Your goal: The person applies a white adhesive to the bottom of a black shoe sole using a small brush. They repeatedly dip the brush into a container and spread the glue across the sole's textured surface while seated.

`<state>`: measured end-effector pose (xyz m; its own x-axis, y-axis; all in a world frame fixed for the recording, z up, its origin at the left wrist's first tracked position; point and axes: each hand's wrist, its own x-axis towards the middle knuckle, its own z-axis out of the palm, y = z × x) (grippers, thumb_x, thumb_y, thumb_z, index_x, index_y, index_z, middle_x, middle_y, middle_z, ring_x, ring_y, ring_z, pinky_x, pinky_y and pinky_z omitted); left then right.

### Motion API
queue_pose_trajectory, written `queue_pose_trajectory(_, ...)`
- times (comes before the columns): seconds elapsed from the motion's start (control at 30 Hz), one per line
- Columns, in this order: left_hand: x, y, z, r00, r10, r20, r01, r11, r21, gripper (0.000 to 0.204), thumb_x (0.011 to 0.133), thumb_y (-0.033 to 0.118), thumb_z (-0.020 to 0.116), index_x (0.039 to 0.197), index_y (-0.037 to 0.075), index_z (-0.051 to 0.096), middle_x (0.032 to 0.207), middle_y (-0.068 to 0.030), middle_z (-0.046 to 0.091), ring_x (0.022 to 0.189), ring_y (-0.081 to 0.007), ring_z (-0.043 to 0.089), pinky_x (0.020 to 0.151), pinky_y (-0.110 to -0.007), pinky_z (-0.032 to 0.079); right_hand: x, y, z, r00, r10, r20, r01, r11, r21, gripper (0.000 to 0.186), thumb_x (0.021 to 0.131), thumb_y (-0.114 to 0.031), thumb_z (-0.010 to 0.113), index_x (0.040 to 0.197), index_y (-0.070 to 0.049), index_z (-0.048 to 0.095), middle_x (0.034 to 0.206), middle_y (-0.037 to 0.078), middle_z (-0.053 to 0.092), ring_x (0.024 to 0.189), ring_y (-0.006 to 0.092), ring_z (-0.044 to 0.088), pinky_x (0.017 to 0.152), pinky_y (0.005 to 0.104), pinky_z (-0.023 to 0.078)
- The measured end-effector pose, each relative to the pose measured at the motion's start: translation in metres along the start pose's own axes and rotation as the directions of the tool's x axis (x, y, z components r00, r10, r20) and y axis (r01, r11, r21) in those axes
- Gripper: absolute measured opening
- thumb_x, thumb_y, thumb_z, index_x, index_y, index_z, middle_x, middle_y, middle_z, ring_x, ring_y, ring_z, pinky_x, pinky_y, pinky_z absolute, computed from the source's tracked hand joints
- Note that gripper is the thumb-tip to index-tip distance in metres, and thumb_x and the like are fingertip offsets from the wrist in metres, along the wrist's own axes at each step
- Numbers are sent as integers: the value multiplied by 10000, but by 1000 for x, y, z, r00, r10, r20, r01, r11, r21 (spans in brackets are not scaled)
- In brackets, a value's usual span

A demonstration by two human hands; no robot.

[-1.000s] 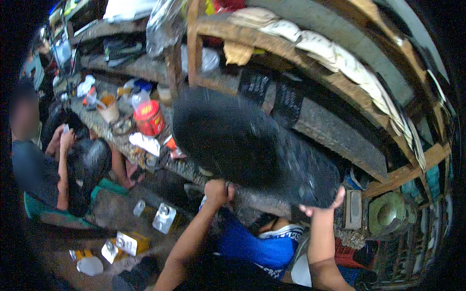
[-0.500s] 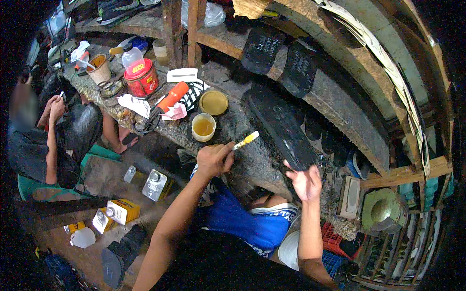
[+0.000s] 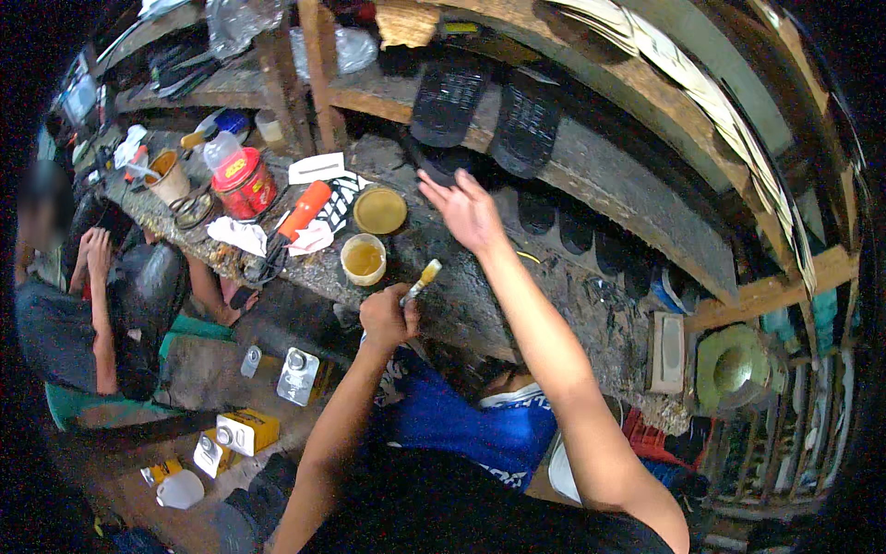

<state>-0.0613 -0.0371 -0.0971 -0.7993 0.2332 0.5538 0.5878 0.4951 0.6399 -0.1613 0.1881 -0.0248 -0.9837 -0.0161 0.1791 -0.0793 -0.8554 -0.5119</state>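
My left hand (image 3: pixel 386 317) is closed around the handle of a small paint brush (image 3: pixel 423 281), its pale, yellowish bristles pointing up and away. Just beyond it stands a small tub of amber liquid (image 3: pixel 363 260), with a round tan-coloured lid or shallow dish (image 3: pixel 379 211) behind. My right hand (image 3: pixel 468 214) reaches to the far side of the bench, its fingers stretched out. Right at those fingertips a black shoe sole (image 3: pixel 436 168) lies partly in shadow below the shelf; whether they touch it I cannot tell.
Two black sandal soles (image 3: pixel 449 103) rest on the wooden shelf (image 3: pixel 637 208) above. An orange bottle (image 3: pixel 305 210), a red can (image 3: pixel 245 186) and a brown cup (image 3: pixel 166 177) stand along the bench's left part. Another person (image 3: pixel 101 305) sits at left; metal cans (image 3: pixel 297 376) stand on the floor.
My right hand has moved from the bench's near right to its far side, and the black sole now lies back there too. The left hand keeps the brush, now lower. The view has shifted.
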Motion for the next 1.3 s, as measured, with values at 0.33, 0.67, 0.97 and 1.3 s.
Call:
queue_pose_trajectory(0.33, -2, -10, 6, 986, 146, -79, -144, 989, 37, 248, 818, 188, 670, 1031, 61, 664, 776, -124, 673, 644, -341, 642, 599, -439, 510, 2, 33, 43, 816, 169, -553, -401, 854, -331, 832, 885, -526, 738, 1381, 58, 415, 1331, 280, 487, 1189, 355, 603, 973, 423, 538)
queue_pose_trajectory(0.67, -1, -16, 11, 975, 198, -101, -198, 980, 1, 202, 844, 158, 665, 1018, 59, 643, 748, -113, 644, 607, -321, 633, 563, -416, 499, -92, -77, -14, 647, -754, -111, -623, -440, -647, 780, 773, -472, 827, 1313, 5, 527, 1260, 256, 595, 1156, 423, 569, 981, 521, 452)
queue_pose_trajectory(0.97, 5, -7, 3, 982, 186, -32, -183, 980, 83, 188, 907, 212, 609, 1005, 51, 617, 736, -124, 641, 609, -342, 643, 560, -450, 505, -177, -65, 7, 708, -706, 16, -400, -420, -814, 766, 879, -212, 748, 1485, 26, 347, 1425, 284, 472, 1333, 447, 451, 1118, 499, 362)
queue_pose_trajectory(1.3, 3, -9, 10, 990, 119, -73, -116, 992, 50, 210, 911, 205, 604, 1050, 47, 599, 723, -146, 649, 602, -385, 638, 559, -492, 485, -351, -20, 40, 828, -553, 90, -215, -463, -860, 890, 837, -211, 785, 1522, -3, 256, 1542, 254, 390, 1392, 451, 397, 1173, 544, 286)
